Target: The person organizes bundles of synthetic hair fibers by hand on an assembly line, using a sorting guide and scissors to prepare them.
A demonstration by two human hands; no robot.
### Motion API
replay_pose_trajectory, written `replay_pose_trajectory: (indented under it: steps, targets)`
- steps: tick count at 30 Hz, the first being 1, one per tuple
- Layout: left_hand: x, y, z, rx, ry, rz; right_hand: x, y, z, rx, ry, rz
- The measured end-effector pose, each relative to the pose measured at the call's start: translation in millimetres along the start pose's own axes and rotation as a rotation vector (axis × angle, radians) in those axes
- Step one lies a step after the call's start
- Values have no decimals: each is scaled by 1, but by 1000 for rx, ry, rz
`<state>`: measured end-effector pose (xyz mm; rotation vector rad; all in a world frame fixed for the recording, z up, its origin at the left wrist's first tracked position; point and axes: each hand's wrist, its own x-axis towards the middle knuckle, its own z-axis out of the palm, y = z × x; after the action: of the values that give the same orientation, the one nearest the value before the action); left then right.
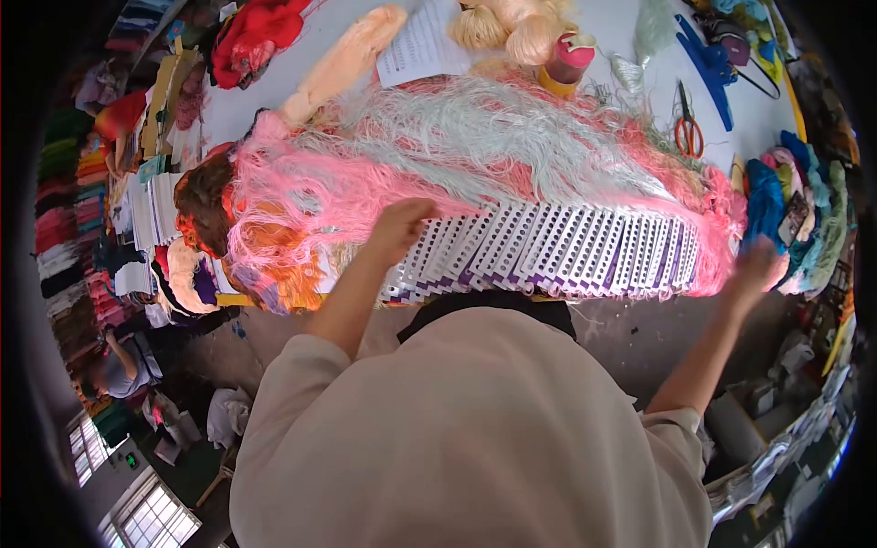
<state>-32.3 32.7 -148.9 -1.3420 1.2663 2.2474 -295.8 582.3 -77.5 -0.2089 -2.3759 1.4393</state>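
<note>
Spreading along the near edge of the table (754,114), the cards (548,247) overlap like shingles, which seems to leave each one's row of holes in view and easy to get at. Pale, pink and coral threads (512,137) fan out behind them towards the far side, probably so the loose lengths lie off the person's lap. The left hand (402,228) is at the left end of the row, beside the pink strands, its fingers curled inward; whether they pinch a thread or a card, I cannot tell. The right hand (756,265) is past the opposite end, near the blue yarn (766,201), and too blurred to show whether it grasps anything. With the arms wide apart, the whole row lies between the hands.

The scissors (689,132) lie beyond the threads, orange handles towards the person (handy for a quick reach, I'd judge). The spool (568,62) stands upright further back, near the sheet (422,44), whose writing faces up, presumably so it can be read at a glance
</note>
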Motion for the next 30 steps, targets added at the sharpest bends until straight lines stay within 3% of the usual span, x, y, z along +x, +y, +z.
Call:
replay_pose_trajectory:
  steps: [1,2,3,4,5,6,7,10,15,17,20,23,26,30]
  targets:
    - [10,-12,17,121,-54,18,-13,48,11,-229,-380,-185]
    - [24,-26,31,243,-110,37,-51,30,60,228,-447,92]
    - [39,-41,46,381,-85,78,-85,30,105,-115,-542,-323]
    - [53,-54,58,519,-61,119,-126,17,135,49,-689,149]
    - [65,-61,69,521,-60,114,-144,-3,158,-21,-995,182]
    - [76,-65,78,781,-4,212,-175,-3,183,28,-1058,181]
    - [83,-70,85,1041,53,309,-188,-34,196,-172,-1147,179]
    - [86,-81,92,987,28,431,-223,-22,235,-133,-1226,76]
    - [68,-69,94,815,-9,312,-233,-6,253,-147,-1310,70]
    - [66,-66,93,430,-101,1,-233,-5,255,-151,-1317,50]
    - [65,-64,99,252,-154,-12,-231,-5,259,-141,-1323,60]
    - [66,-52,99,400,-274,-6,-229,-6,261,-103,-1338,126]
    - [75,-55,99,501,-270,-4,-226,-9,260,-80,-1348,155]
    - [87,-63,93,439,-283,-5,-232,-11,261,-72,-1314,254]
